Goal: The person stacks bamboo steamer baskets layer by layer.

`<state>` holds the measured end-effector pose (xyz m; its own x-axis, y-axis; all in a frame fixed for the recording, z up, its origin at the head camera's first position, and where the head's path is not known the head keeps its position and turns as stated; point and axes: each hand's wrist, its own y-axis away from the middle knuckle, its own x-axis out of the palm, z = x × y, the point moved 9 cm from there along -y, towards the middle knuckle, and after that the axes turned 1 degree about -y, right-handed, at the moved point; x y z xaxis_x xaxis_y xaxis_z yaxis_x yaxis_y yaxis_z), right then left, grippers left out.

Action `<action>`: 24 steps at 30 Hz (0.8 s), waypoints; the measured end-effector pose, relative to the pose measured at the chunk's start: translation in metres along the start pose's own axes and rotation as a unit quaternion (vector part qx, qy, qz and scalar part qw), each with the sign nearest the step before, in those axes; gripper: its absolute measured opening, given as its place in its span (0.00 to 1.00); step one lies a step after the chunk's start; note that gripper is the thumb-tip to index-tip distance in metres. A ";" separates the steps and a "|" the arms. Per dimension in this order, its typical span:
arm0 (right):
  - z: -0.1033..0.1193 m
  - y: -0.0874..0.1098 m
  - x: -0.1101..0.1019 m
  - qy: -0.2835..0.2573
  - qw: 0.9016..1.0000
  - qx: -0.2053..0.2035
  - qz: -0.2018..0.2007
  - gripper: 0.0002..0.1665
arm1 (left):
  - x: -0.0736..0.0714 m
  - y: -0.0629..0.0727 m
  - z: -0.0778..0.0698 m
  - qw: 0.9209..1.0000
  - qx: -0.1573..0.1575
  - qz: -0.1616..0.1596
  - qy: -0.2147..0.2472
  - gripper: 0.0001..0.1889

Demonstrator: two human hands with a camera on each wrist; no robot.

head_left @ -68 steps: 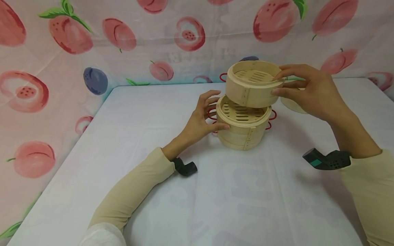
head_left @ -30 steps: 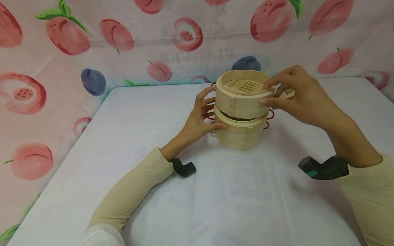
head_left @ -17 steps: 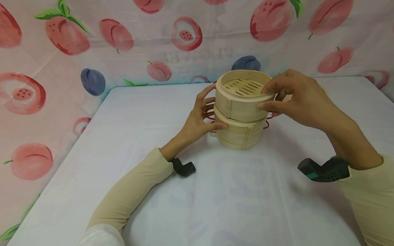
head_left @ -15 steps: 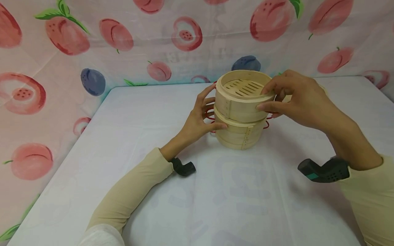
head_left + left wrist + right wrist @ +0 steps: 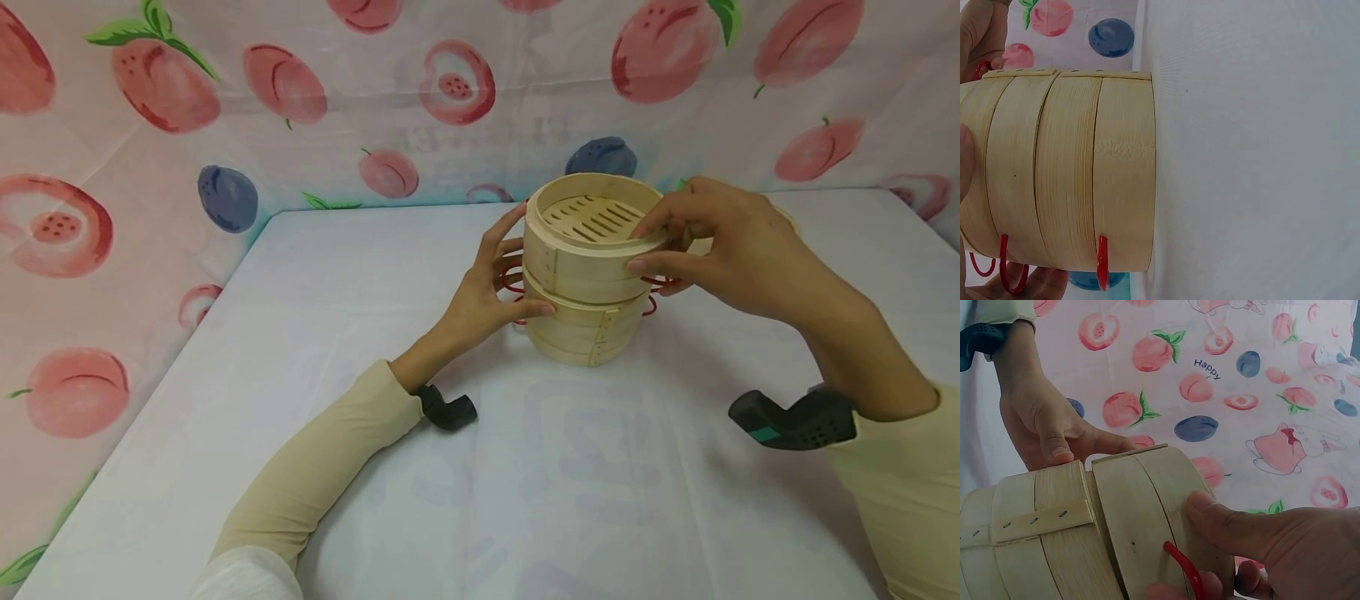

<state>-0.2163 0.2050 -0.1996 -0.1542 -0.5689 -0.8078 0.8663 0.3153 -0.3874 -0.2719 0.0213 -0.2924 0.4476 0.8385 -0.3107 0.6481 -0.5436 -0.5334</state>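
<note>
A bamboo steamer stack stands on the white-covered table, its upper tier (image 5: 585, 271) resting on the lower tiers (image 5: 573, 333). Slats show inside the open top, and red loop handles stick out at the sides. My right hand (image 5: 738, 246) pinches the upper tier's right rim, thumb outside and index finger over the edge. Around the left of the lower tiers curls my left hand (image 5: 483, 287), thumb in front and fingers behind. In the right wrist view a narrow dark seam runs between the upper tier (image 5: 1141, 506) and the lower ones (image 5: 1041, 531).
Behind my right hand is a pale rounded thing (image 5: 702, 246), mostly hidden. A fruit-print cloth (image 5: 525, 92) hangs along the back and left of the table (image 5: 525, 500). Both wrists carry dark cameras.
My right hand has brought the upper tier down and left onto the lower tiers, and the tilted gap between them has narrowed. My left hand has stayed in place.
</note>
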 end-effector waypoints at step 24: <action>0.006 0.004 -0.002 0.013 0.999 -0.028 0.031 0.17 | -0.001 0.000 0.001 1.000 0.002 0.000 -0.013 0.55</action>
<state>-0.2103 0.2033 -0.1966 -0.1135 -0.5271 -0.8422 0.8470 0.3917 -0.3593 -0.2731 0.0200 -0.2930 0.4312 0.8398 -0.3299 0.6464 -0.5426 -0.5364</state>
